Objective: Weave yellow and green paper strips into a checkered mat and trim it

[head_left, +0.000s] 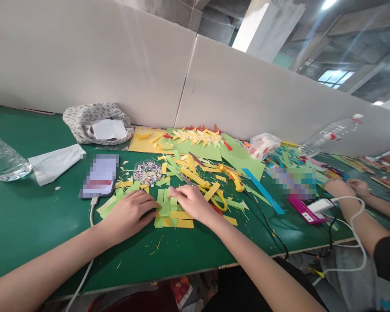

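Observation:
A partly woven mat of green and yellow paper strips (165,222) lies flat at the table's front middle. My left hand (133,212) rests on the left side of it, fingers stretched out and slightly bent over the green paper. At the mat's upper right, my right hand (190,200) has its thumb and fingers together on a green paper strip (173,203); the exact grip is partly hidden. Yellow strips (185,223) stick out to the right below that hand. Yellow-handled scissors (221,200) and a yellow glue gun (234,178) lie just beyond it.
A phone (101,175) with a charging cable lies left, near a water bottle (6,160) and a cloth bag (97,123). Googly eyes (147,172) sit in a clear case. Woven paper fish (198,138) lie at the back. Another person's hands (341,190) work at right beside a power strip (307,212).

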`<control>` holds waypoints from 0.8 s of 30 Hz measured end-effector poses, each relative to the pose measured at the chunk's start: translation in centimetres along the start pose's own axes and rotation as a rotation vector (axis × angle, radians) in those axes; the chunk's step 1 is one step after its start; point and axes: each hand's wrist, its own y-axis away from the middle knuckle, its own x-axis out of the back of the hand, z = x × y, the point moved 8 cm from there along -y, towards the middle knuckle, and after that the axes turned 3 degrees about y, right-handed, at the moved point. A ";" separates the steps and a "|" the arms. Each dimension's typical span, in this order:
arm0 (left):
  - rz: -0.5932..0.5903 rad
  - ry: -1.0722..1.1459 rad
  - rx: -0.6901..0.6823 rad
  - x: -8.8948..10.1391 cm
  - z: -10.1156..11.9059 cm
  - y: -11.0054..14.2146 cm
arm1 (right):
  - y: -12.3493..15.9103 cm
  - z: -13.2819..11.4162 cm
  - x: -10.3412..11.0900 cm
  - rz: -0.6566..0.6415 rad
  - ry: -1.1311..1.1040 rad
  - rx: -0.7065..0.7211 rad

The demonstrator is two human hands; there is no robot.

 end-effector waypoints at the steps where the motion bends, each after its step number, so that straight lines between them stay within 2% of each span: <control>1: -0.005 -0.004 0.004 -0.1 0.0 0.0 | 0.2 0.2 0.6 0.008 -0.055 -0.027; 3: -0.005 -0.015 0.009 -0.1 0.0 0.1 | 0.8 0.3 2.1 0.083 -0.146 -0.066; 5: 0.007 -0.021 0.001 0.0 0.0 0.1 | 1.5 0.0 4.0 0.220 -0.154 -0.050; 7: 0.014 -0.016 -0.024 0.0 0.2 0.1 | 2.3 -1.1 5.3 0.330 -0.086 0.037; 8: 0.015 -0.013 -0.037 0.0 0.3 0.0 | 2.6 -1.8 5.3 0.335 -0.037 0.105; 10: 0.011 -0.017 -0.044 0.1 0.3 0.0 | 3.0 -3.4 4.3 0.248 0.075 0.249; 12: 0.012 -0.031 -0.040 0.2 0.4 0.0 | 3.1 -4.0 2.4 0.086 0.179 0.330; 14: 0.016 -0.046 -0.041 0.3 0.5 0.0 | 3.1 -3.5 0.8 -0.062 0.249 0.314; 16: 0.016 -0.058 -0.045 0.4 0.6 0.0 | 2.9 -2.6 0.0 -0.139 0.280 0.252; 24: -0.010 -0.070 -0.024 0.0 0.3 0.0 | 1.7 0.9 1.5 -0.046 0.295 0.011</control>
